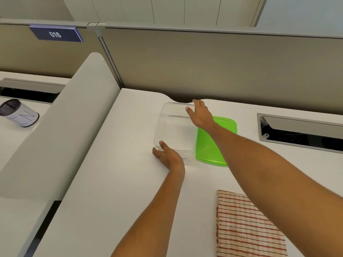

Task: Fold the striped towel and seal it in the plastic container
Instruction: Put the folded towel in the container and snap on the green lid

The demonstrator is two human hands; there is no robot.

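Head view. A clear plastic container point(175, 127) is standing open and empty near the far edge of a white desk point(115, 182), just in front of the beige partition point(222, 71). The left hand point(168, 154) is grasping the container's near left corner, its fingers curling over the rim while the thumb is lying against the outside wall. The right hand point(199, 115) is grasping the far right corner, thumb lying inside the rim and fingers wrapping over the far edge. Both forearms are reaching in from the near edge of the frame.

A green lid point(213, 151) is lying flat on the desk just to the right of the container, touching or nearly touching its right wall; the right forearm is crossing above the lid and hiding its middle. The striped towel point(248, 227), red lines on a cream ground, is lying folded on the desk at the near right, well apart from the container, with the right forearm passing over its far right corner.

To the far right, a recessed cable tray point(300, 130) is sitting open in the desk. On the neighbouring desk at the left, beyond a white divider point(61, 127), a mesh-topped cylinder point(18, 113) is lying on its side. A blue sign point(55, 34) reading 016 is hanging on the far left partition.
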